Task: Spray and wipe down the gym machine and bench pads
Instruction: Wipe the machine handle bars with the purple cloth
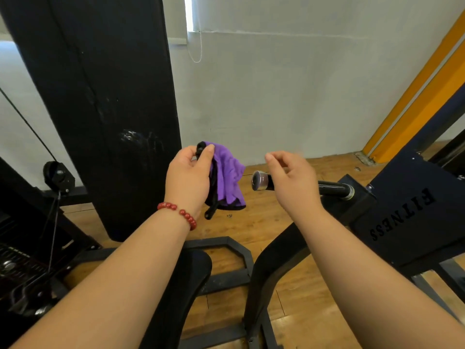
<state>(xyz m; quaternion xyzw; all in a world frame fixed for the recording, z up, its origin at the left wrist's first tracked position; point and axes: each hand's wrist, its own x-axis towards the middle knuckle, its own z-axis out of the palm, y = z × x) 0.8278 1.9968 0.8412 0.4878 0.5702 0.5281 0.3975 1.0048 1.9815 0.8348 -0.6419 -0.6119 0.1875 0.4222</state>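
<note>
While the left hand (187, 177) grips a bunched-up purple cloth (230, 177) just left of the frame's middle, soft fuzzy stuff with a black edge and a black loop dangling below, the right hand (292, 180) hangs beside it with fingers loosely curled and holding nothing. That hand sits right over a black handle bar (332, 188) with a shiny round metal end cap (259, 181); can't tell if it's touching. There's a red bead bracelet (180, 212) on the left wrist. Tall black back pad (108, 96) fills the upper left, smooth vinyl with scuffs and a wet-looking patch low down. A rounded black seat pad (186, 278) is at bottom centre. On the right, a dark metal plate (412, 215) reads FITNESS. Glossy wooden floor (297, 298) underneath, and an orange beam (422, 96) in the upper right.
</note>
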